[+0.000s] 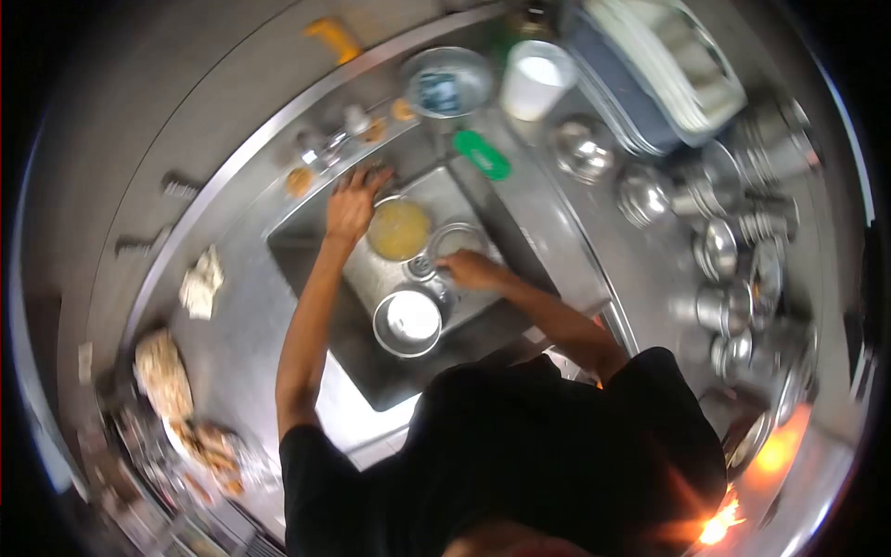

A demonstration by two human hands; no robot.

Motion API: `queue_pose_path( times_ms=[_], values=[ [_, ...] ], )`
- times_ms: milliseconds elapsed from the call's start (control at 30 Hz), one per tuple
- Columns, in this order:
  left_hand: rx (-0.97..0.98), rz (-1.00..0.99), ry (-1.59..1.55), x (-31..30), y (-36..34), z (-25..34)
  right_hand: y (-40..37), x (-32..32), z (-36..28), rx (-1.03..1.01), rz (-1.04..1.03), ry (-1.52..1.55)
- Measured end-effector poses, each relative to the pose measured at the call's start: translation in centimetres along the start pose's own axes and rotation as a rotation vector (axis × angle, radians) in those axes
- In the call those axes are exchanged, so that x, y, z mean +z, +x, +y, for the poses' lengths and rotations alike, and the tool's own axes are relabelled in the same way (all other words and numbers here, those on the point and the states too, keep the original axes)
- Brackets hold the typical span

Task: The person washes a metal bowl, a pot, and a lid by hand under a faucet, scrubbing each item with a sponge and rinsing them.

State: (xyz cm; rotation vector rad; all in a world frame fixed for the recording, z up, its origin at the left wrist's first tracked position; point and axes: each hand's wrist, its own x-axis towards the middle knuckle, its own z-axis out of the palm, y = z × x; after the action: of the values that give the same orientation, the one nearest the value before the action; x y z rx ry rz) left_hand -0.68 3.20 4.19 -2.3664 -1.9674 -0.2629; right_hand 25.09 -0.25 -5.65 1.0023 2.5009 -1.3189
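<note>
My left hand [353,206] is at the faucet [320,148] side of the sink [292,260], over the rim near a pot of yellowish liquid [399,229]. Its fingers are blurred, and what they touch is unclear. My right hand [469,268] is closed at the edge of a round metal vessel [457,243] in the sink. Just left of its fingers is a small round metal piece [421,268]. A bright metal pot [407,322] stands nearer my body in the basin.
A metal bowl [447,82], a white container [537,80] and a green brush-like item [483,155] sit along the back. Stacked trays [664,74] and several steel vessels [715,249] line the right. A cloth [201,283] lies left; flames [720,522] burn at lower right.
</note>
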Motion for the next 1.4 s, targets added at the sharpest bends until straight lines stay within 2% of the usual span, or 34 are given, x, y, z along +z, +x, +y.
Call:
queue_pose_path(
  times_ms=[33, 100, 167, 233, 300, 333, 400, 467, 500, 567, 633, 700, 767, 833, 867, 933, 967, 1033, 1067, 1167, 1233, 1267, 1300, 1367, 1400],
  values=[
    [0.065, 0.002, -0.026, -0.4, 1.1, 2.4, -2.1, 0.4, -0.6, 0.166, -0.041, 0.077],
    [0.249, 0.145, -0.297, -0.7, 2.8, 7.8, -4.6, 4.2, 2.1, -0.007, 0.141, 0.207],
    [0.472, 0.422, -0.398, -0.6, 6.9, 15.0, -6.3, 7.2, 3.6, 0.029, 0.129, 0.243],
    [0.541, 0.571, -0.271, -0.6, 11.0, 23.1, -8.0, 8.6, 3.1, 0.051, 0.099, 0.261],
    [0.61, 0.65, -0.412, 0.5, 15.5, 30.7, -9.2, 7.5, 1.7, 0.136, 0.077, 0.268],
    [0.66, 0.616, -0.438, 1.3, 17.4, 34.0, -9.9, 6.0, 0.6, 0.144, 0.068, 0.254],
    [0.703, 0.568, -0.477, 4.1, 18.0, 38.5, -11.2, 4.1, -1.8, 0.098, 0.327, 0.377],
    [0.91, 0.277, -0.273, 6.4, 17.9, 41.2, -10.6, 5.2, 0.7, 0.102, 0.332, 0.36],
    [0.909, 0.272, -0.28, 6.7, 17.4, 40.9, -9.9, 6.5, 2.6, 0.096, 0.342, 0.35],
    [0.801, 0.293, -0.637, 8.1, 14.5, 37.7, -8.7, 9.3, 5.2, 0.071, 0.348, 0.342],
    [0.586, 0.269, -0.823, 8.2, 11.2, 32.0, -8.0, 9.0, 6.0, 0.017, 0.319, 0.34],
    [0.298, 0.257, -0.906, 12.2, 5.5, 23.7, -9.1, 7.9, 5.8, 0.129, 0.291, 0.388],
    [-0.092, 0.232, -0.711, 15.2, -0.3, 15.0, -9.3, 7.7, 6.2, 0.193, 0.31, 0.484],
    [-0.596, 0.08, -0.613, 19.2, -4.1, 8.7, -9.6, 4.8, 4.4, 0.265, 0.284, 0.47],
    [-0.622, 0.097, -0.596, 21.5, -5.3, 6.2, -9.3, 4.8, 5.1, 0.239, 0.263, 0.463],
    [-0.879, -0.317, -0.362, 25.3, -7.4, 2.8, -9.5, 5.5, 6.4, 0.159, 0.31, 0.421],
    [-0.895, -0.306, -0.371, 25.9, -7.9, 1.9, -9.9, 5.0, 5.7, 0.151, 0.299, 0.405],
    [-0.949, -0.482, -0.319, 28.4, -6.8, 1.2, -10.2, 2.0, 3.9, 0.371, 0.252, 0.471],
    [-0.943, -0.487, -0.344, 28.7, -6.4, 1.6, -10.4, 3.2, 5.3, 0.387, 0.286, 0.432],
    [-0.828, -0.781, -0.306, 27.9, -4.0, 1.8, -11.4, 2.8, 4.7, 0.44, 0.232, 0.489],
    [-1.027, -0.748, -0.964, 31.1, -4.2, -2.4, -12.2, 4.1, 5.4, 0.408, 0.253, 0.515],
    [-1.029, -0.324, -1.75, 33.7, -6.1, -2.8, -11.8, 4.7, 5.7, 0.345, 0.294, 0.547],
    [-1.357, -0.662, -2.028, 31.3, -5.8, -4.2, -11.4, 5.0, 5.9, 0.339, 0.288, 0.549],
    [-0.792, -0.146, -1.866, 38.4, -8.9, -4.0, -11.1, 5.3, 5.7, 0.386, 0.255, 0.623],
    [-0.689, -0.381, -1.448, 34.9, -8.5, -3.3, -10.4, 5.1, 5.4, 0.374, 0.257, 0.629]
  ],
)
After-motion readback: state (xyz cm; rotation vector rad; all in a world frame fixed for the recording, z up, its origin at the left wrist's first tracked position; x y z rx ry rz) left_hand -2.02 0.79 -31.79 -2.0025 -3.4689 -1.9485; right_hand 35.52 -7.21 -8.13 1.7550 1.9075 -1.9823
